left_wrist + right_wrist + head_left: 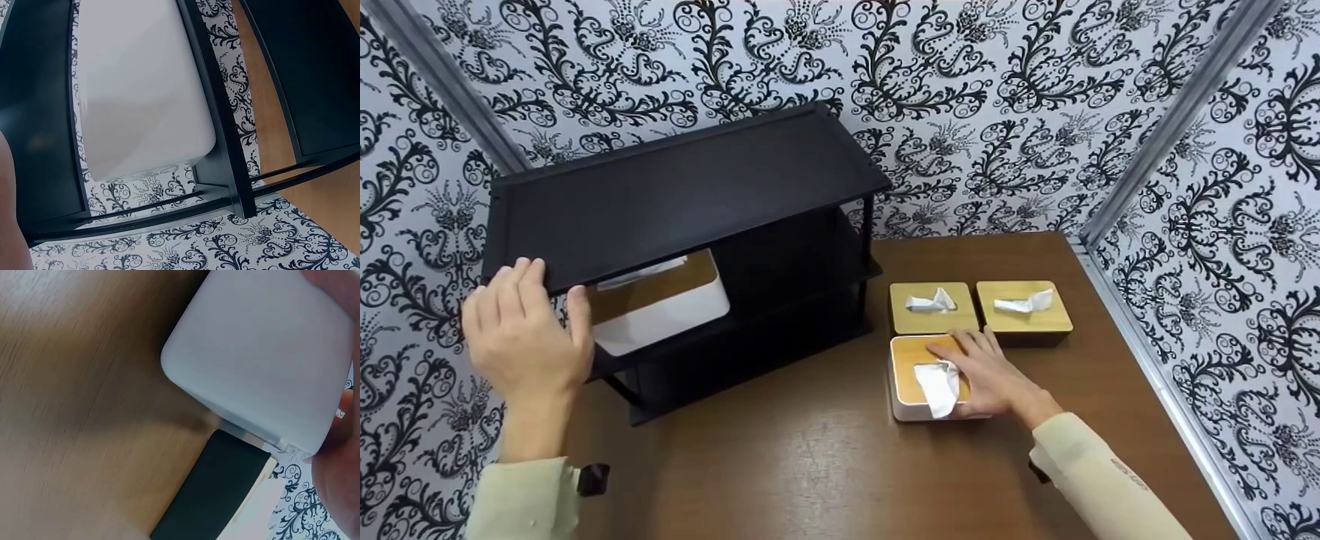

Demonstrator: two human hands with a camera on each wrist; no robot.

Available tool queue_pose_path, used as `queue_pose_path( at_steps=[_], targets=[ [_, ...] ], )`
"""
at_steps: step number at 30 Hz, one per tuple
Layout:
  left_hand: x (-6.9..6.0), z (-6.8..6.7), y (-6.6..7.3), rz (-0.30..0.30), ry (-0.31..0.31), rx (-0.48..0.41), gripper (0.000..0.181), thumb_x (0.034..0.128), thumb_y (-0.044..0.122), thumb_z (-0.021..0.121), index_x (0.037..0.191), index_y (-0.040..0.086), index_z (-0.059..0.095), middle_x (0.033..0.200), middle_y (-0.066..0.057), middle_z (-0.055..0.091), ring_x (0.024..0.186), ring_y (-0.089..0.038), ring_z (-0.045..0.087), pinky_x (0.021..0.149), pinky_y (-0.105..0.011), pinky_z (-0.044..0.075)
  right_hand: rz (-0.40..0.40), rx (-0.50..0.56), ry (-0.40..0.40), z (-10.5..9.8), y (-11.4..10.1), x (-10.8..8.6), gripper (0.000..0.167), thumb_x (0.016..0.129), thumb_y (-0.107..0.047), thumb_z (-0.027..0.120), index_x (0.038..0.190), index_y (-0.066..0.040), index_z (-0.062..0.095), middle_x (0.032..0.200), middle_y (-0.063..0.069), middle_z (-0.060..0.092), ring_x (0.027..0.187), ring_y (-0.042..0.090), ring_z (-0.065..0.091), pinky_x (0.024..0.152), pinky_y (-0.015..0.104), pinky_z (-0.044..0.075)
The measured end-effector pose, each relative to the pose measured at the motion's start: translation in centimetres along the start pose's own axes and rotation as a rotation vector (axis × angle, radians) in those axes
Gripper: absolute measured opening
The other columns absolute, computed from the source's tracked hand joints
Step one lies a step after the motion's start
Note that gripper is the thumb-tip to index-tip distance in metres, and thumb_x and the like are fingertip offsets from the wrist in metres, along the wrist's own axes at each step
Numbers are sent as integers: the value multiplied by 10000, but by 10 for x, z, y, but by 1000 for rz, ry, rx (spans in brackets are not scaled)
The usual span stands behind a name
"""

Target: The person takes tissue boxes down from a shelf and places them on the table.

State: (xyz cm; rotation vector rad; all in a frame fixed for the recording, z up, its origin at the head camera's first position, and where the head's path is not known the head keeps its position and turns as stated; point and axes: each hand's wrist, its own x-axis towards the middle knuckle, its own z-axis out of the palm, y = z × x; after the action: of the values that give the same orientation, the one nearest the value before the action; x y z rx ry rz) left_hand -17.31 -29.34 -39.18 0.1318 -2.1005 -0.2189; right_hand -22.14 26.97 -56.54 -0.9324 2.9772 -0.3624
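My left hand (526, 334) rests at the front left corner of a black shelf rack (682, 187), its straight fingers on the top board and the thumb apart at the edge. Just right of that hand, a white tissue box (667, 319) with a wood-toned lid sits inside the rack; its white wall (140, 84) fills much of the left wrist view. On the table, my right hand (990, 379) grips a smaller white tissue box (911, 379) by its right side. A tissue (937, 390) pokes out of the lid. Whether this box touches the table is hard to tell.
Behind the gripped box stand two dark tissue boxes with wooden lids, one left (911, 321) and one right (1027, 322), side by side. The brown table (810, 465) meets patterned walls (997, 90) at the back and right. A lower shelf lies under the rack's top.
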Motion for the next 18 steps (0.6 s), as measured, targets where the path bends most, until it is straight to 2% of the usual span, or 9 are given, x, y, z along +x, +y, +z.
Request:
queue_pose_path(
  at_steps=[5,12,18],
  targets=[
    [1,0,0,5,8,-12,602,942,474,388,1282,17,582,1319,-174,608,1230,-375,520,1152,-456,310,6,-13,-14,1,0,0,1071,577,-716,771,1493,-335,368,1495,187,385,1377,398,323,1139,697,143],
    [0,1,-2,4,-5,-2,608,945,479,378,1292,20,572,1329,-174,601,1239,-376,514,1161,-455,300,54,-38,-63,1,-1,-1,1107,575,-812,694,1512,-375,298,1547,139,325,1421,373,277,1164,661,125],
    [0,2,-1,0,16,-15,609,937,484,392,1276,18,588,1314,-172,612,1233,-370,521,1162,-449,304,64,2,-92,-4,-2,-2,1161,537,-708,804,1518,-351,296,1556,156,304,1429,391,250,1164,671,89]
  ],
)
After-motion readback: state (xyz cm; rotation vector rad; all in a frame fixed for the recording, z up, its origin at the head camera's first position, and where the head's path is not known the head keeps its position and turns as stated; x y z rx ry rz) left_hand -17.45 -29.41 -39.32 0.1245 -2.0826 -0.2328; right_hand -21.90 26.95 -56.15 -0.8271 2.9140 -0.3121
